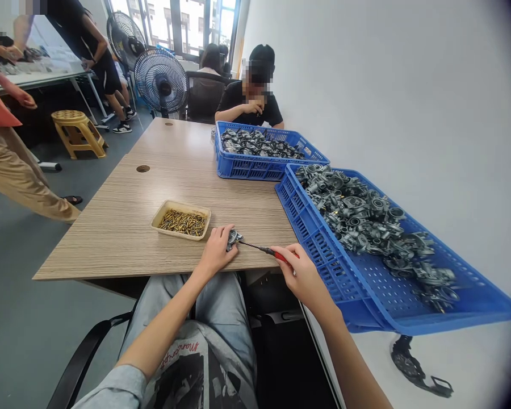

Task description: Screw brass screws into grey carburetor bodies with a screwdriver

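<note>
My left hand (218, 248) is closed around a small grey metal casting (234, 238), which looks like a carburetor body, near the front edge of the table. My right hand (296, 268) grips the red handle of a screwdriver (264, 249). Its thin dark shaft points left, and the tip meets the casting; the exact contact spot is too small to make out. Just left of my left hand sits a cream plastic tub (156, 222) holding many small brass-coloured parts (183, 221).
Beside my right arm, a blue crate (336, 284) holds many grey castings (357, 216). Behind it stands a second blue crate (238, 167) of similar parts. A person in black (272, 108) sits at the table's far end. Fans (162, 82) and a yellow stool (76, 130) stand at the left.
</note>
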### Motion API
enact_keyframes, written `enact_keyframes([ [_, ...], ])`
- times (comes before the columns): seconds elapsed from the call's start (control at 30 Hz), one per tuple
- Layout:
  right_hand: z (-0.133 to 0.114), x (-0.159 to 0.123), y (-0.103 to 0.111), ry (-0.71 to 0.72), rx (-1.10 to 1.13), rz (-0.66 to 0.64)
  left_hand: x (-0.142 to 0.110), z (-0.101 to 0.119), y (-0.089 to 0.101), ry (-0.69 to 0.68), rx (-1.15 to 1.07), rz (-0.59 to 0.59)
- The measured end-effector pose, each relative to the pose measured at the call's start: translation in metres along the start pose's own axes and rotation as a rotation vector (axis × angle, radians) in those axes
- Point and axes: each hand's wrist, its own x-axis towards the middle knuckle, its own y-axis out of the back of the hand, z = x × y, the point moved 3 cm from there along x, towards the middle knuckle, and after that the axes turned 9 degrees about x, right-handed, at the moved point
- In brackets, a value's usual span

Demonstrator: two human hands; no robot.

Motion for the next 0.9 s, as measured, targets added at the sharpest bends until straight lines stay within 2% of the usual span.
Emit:
enact_keyframes([
  [0.23,0.007,0.002,-0.004,-0.054,0.042,-0.041,-0.001,-0.002,0.001,0.063,-0.063,0.048],
  [0.4,0.011,0.002,-0.006,-0.059,0.042,-0.047,-0.001,-0.003,-0.002,0.073,-0.121,0.023],
  [0.7,0.02,0.004,-0.002,-0.068,0.011,-0.018,-0.002,0.005,-0.001,-0.029,-0.1,-0.04],
  [0.9,0.03,0.003,-0.003,-0.083,0.038,0.012,0.0,-0.003,-0.002,0.017,-0.205,-0.014],
])
